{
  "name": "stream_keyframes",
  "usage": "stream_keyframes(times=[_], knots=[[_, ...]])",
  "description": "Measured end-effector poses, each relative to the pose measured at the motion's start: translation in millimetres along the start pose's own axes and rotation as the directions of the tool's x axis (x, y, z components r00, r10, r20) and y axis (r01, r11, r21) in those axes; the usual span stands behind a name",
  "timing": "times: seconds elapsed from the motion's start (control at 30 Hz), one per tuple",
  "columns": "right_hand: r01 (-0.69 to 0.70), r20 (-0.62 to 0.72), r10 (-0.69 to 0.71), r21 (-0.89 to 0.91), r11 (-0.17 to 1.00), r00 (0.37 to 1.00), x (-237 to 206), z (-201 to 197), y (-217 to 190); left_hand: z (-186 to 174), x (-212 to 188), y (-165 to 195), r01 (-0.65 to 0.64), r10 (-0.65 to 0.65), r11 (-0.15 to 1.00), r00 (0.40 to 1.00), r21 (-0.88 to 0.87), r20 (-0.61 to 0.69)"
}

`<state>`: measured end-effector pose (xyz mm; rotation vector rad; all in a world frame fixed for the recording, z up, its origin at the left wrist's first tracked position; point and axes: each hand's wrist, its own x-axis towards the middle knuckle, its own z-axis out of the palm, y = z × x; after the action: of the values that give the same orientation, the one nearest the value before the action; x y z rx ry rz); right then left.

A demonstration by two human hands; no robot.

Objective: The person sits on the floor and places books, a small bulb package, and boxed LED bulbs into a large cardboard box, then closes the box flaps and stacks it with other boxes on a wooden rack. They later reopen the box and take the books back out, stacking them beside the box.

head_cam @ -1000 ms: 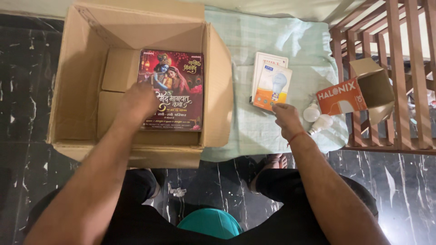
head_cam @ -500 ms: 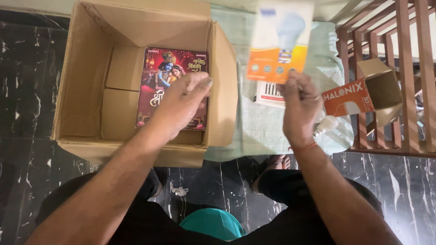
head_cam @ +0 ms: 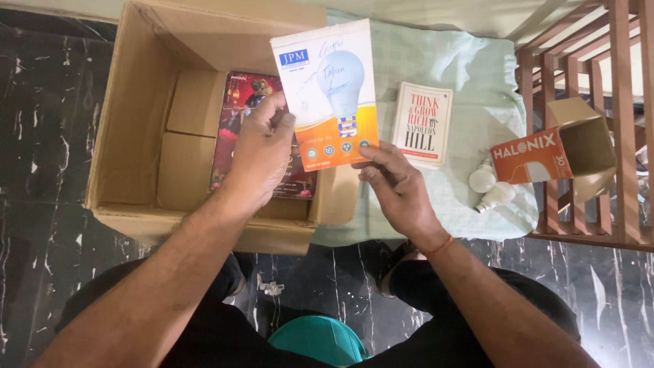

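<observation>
Both hands grip a flat white-and-orange bulb carton (head_cam: 332,95), raised above the right edge of the open cardboard box (head_cam: 136,123). The left hand (head_cam: 259,160) pinches its left edge; the right hand (head_cam: 395,184) holds the lower right corner with the fingertips. Beneath the left hand, a red picture-covered book (head_cam: 235,136) lies flat inside the box. On the pale green cloth (head_cam: 477,75) to the right lie a white book (head_cam: 422,124), two white bulbs (head_cam: 490,187) and an open orange bulb box (head_cam: 545,153).
</observation>
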<state>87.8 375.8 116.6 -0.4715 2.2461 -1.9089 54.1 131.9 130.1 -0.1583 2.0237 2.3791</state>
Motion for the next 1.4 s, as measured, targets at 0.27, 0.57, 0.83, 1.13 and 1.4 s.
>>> stream_keyframes(times=[0.27, 0.57, 0.83, 1.13, 1.4], knots=[[-0.025, 0.082, 0.026, -0.023, 0.999, 0.996, 0, 8, -7, -8, 7, -9, -0.099, 0.1, 0.995, 0.994, 0.033, -0.032], [-0.034, 0.111, 0.034, -0.001, 0.999, 0.993, 2, 13, -7, -11, 7, -9, -0.099, 0.102, 0.993, 0.993, 0.056, -0.058], [-0.078, 0.119, 0.083, -0.046, 0.996, 0.989, 1, 16, -11, -15, 5, -4, -0.09, 0.09, 0.996, 0.996, -0.007, -0.03], [-0.072, 0.15, 0.073, -0.011, 0.997, 0.986, 2, 19, -14, -21, 6, -5, -0.104, 0.105, 0.994, 0.993, 0.021, -0.063], [-0.17, 0.019, 0.173, -0.112, 0.979, 0.985, 5, 13, -15, -74, 36, -15, -0.069, 0.142, 0.951, 0.964, 0.301, -0.225]])
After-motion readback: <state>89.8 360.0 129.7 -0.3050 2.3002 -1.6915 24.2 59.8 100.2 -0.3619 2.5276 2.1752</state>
